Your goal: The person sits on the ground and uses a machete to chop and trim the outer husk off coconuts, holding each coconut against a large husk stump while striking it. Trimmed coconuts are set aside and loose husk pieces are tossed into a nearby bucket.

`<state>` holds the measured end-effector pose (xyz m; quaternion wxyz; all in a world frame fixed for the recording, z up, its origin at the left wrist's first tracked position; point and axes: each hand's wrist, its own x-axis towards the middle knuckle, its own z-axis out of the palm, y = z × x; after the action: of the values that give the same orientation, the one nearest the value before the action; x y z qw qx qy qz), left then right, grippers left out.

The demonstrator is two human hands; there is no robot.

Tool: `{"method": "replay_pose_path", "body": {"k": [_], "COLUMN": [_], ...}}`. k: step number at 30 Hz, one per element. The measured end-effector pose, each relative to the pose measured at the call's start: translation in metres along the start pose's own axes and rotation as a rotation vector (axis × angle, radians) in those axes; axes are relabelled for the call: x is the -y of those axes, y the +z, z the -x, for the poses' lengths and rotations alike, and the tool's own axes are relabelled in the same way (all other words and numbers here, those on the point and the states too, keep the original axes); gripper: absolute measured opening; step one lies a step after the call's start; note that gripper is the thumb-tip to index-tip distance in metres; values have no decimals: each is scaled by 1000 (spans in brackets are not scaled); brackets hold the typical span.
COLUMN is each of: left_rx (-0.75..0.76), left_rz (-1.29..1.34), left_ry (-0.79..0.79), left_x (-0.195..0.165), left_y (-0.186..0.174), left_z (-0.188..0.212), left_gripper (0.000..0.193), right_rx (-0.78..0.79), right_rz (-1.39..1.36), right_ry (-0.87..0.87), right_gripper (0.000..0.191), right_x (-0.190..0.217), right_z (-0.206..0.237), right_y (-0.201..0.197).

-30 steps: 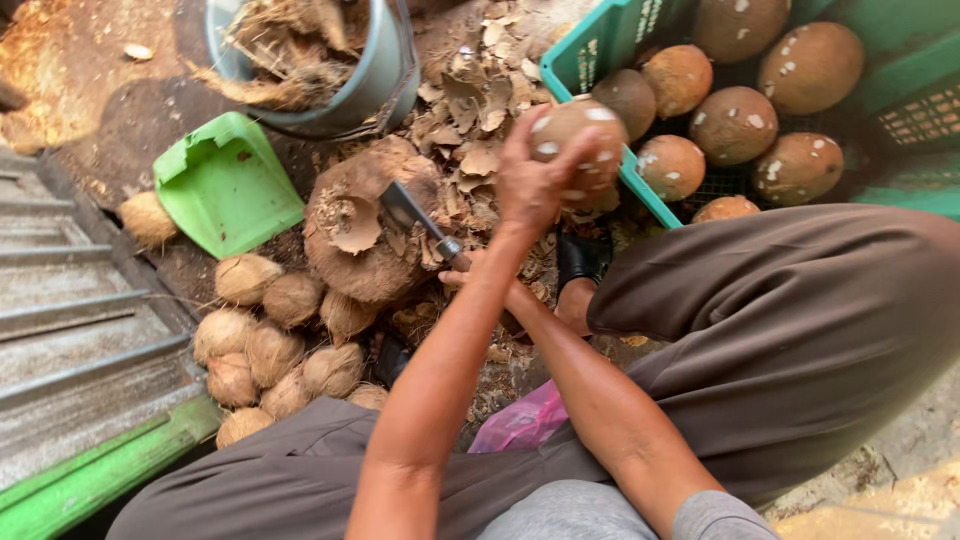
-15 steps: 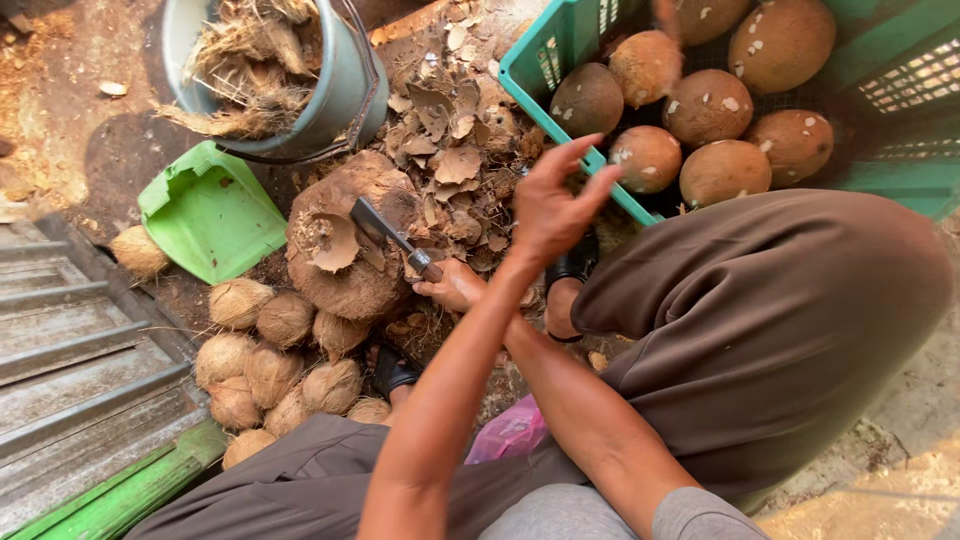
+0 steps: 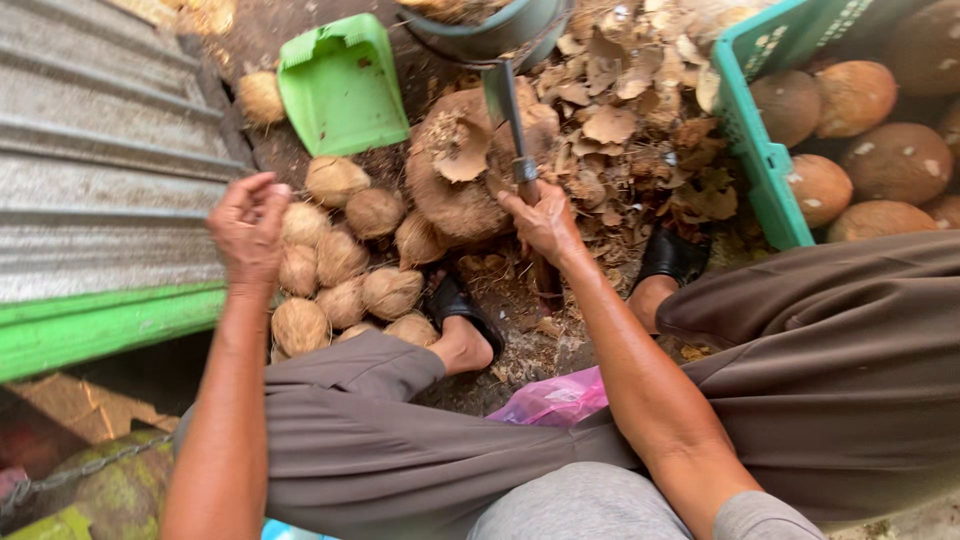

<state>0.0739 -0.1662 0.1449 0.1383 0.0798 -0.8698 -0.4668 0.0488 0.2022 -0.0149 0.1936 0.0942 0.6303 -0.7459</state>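
My right hand (image 3: 541, 222) grips the handle of a cleaver (image 3: 505, 100). The blade points away from me across a round wooden chopping stump (image 3: 450, 185). My left hand (image 3: 248, 226) hovers at the left edge of a pile of several husked, fibrous coconuts (image 3: 345, 270). Its fingers are loosely curled and hold nothing, and they are beside the nearest coconut (image 3: 300, 225). A green plastic crate (image 3: 752, 130) at the right holds several smoother brown coconuts (image 3: 858, 98).
A green dustpan (image 3: 340, 85) lies beyond the pile, and a grey bucket (image 3: 490, 30) stands at the top. Dry husk scraps (image 3: 630, 110) litter the ground. Corrugated metal sheet (image 3: 90, 150) runs along the left. My sandalled feet (image 3: 460, 320) flank the stump, and a pink bag (image 3: 555, 400) lies between my knees.
My left hand let go of a coconut at the crate and swung across to the pile on the left. The right hand kept hold of the cleaver.
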Motion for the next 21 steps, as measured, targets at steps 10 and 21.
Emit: {"method": "replay_pose_path", "body": {"k": [10, 21], "left_rx": [81, 374], "left_rz": [-359, -701], "left_ry": [-387, -627], "left_x": [75, 166], "left_y": [-31, 80], "left_z": [16, 54], "left_gripper": [42, 86], "right_rx": [229, -267], "right_rz": [463, 520], "right_ry": [142, -45], "right_gripper": [20, 18], "right_x": [25, 33], "right_z": [17, 18], "right_y": [34, 24]}}
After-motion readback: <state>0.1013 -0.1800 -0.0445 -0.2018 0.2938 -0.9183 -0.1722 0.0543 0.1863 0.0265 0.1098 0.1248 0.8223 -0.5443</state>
